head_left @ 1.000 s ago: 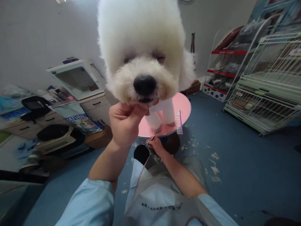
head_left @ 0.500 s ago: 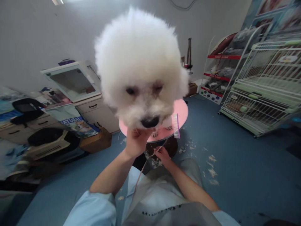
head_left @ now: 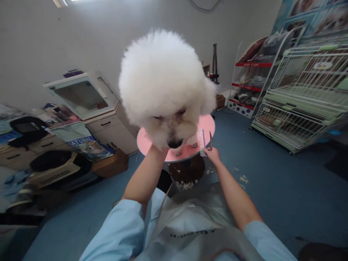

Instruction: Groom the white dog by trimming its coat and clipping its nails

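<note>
A fluffy white dog (head_left: 163, 79) stands on a round pink table (head_left: 143, 143), its head lowered and two front paws visible. My left hand (head_left: 160, 149) holds it under the chin and jaw; fur hides the fingers. At the table's right front edge my right hand (head_left: 213, 155) is closed around scissors (head_left: 211, 139), their blades pointing up. Its thumb and fingertips are at the lower end of a purple-backed metal comb (head_left: 202, 141), which lies over the table's edge. Whether the fingers grip the comb cannot be made out.
Below the table, a dark round base (head_left: 187, 168) has white fur clippings about it. Green-and-white wire cages (head_left: 301, 98) and a rack with red shelf edges (head_left: 252, 65) stand to the right. Left are a cabinet (head_left: 108, 134), a cardboard box (head_left: 112, 163) and a pet carrier (head_left: 58, 168).
My right hand has moved up and right from below the table edge to the comb. The dog's head has dipped and moved slightly farther away. My left hand has gone deeper under the chin.
</note>
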`<state>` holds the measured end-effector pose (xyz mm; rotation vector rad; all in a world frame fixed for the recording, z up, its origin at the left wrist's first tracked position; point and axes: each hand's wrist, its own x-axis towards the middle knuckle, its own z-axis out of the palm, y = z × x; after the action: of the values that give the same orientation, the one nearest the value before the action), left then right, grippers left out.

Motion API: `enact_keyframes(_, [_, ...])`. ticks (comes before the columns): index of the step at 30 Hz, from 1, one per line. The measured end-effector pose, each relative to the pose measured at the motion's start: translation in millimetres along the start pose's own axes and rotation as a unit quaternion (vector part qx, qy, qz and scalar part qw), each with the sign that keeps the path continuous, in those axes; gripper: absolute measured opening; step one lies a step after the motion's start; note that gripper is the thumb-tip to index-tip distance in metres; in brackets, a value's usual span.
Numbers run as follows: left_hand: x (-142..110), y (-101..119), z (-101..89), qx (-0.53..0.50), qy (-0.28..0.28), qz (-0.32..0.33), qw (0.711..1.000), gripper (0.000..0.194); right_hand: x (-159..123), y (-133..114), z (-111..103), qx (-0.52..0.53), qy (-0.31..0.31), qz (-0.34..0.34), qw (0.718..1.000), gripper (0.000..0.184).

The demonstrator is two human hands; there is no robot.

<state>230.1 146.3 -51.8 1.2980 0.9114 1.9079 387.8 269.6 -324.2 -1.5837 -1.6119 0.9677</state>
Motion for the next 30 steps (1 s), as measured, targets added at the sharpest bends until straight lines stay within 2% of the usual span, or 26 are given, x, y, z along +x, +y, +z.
enact_keyframes(3, [19.6, 27.1, 12.0, -0.111, -0.125, -0.058, 0.984, 0.048, 1.3, -0.7, -12.2, -0.053, -0.018, -0.011, 0.998, 0.024])
enact_keyframes(5, [31.9, 38.2, 13.8, -0.178, -0.151, -0.055, 0.971, 0.046, -3.6, 0.8, -22.3, -0.086, -0.021, -0.018, 0.996, 0.027])
enact_keyframes(7, [48.8, 42.0, 8.7, -0.216, -0.115, -0.023, 0.969, 0.045, -4.2, -1.6, -32.3, -0.15, -0.029, -0.028, 0.988, 0.029])
enact_keyframes(9, [72.0, 41.4, -1.4, -0.216, -0.066, -0.008, 0.974, 0.035, 2.2, -11.0, -40.4, -0.241, -0.032, -0.037, 0.969, 0.03])
enact_keyframes(11, [97.5, 41.2, -12.7, -0.146, -0.015, -0.06, 0.987, 0.032, 12.7, -26.5, -44.2, -0.333, -0.027, -0.046, 0.941, 0.033])
enact_keyframes(13, [118.6, 44.5, -21.4, -0.067, 0.035, -0.093, 0.993, 0.055, 20.1, -45.0, -41.2, -0.385, -0.031, -0.064, 0.92, 0.035])
enact_keyframes(15, [131.0, 52.0, -25.8, -0.015, 0.05, -0.078, 0.996, 0.068, 17.1, -62.3, -29.9, -0.406, -0.068, -0.102, 0.905, 0.034])
enact_keyframes(17, [137.1, 61.6, -27.9, -0.011, 0.033, -0.054, 0.998, 0.059, 0.2, -76.2, -11.0, -0.403, -0.118, -0.155, 0.894, 0.033])
enact_keyframes(19, [143.8, 69.3, -32.3, -0.042, 0.017, -0.044, 0.998, 0.045, -27.1, -86.4, 12.0, -0.388, -0.168, -0.218, 0.879, 0.033])
enact_keyframes(20, [149.2, 71.2, -36.9, -0.056, 0.014, -0.043, 0.997, 0.044, -42.4, -90.3, 23.4, -0.377, -0.194, -0.252, 0.87, 0.033])
enact_keyframes(23, [172.0, 64.7, -62.9, -0.041, -0.004, -0.021, 0.999, 0.047, -81.1, -97.3, 48.1, -0.332, -0.292, -0.357, 0.823, 0.026])
enact_keyframes(25, [183.6, 50.5, -86.9, -0.037, -0.005, -0.002, 0.999, 0.045, -94.2, -96.7, 52.2, -0.304, -0.337, -0.406, 0.793, 0.02])
enact_keyframes(27, [182.9, 32.6, -110.6, -0.072, -0.014, 0.024, 0.997, 0.045, -97.0, -91.7, 46.9, -0.282, -0.327, -0.417, 0.8, 0.019])
enact_keyframes(30, [156.9, 10.3, -137.6, -0.087, -0.048, 0.063, 0.993, 0.047, -92.8, -83.1, 32.7, -0.253, -0.283, -0.392, 0.838, 0.022])
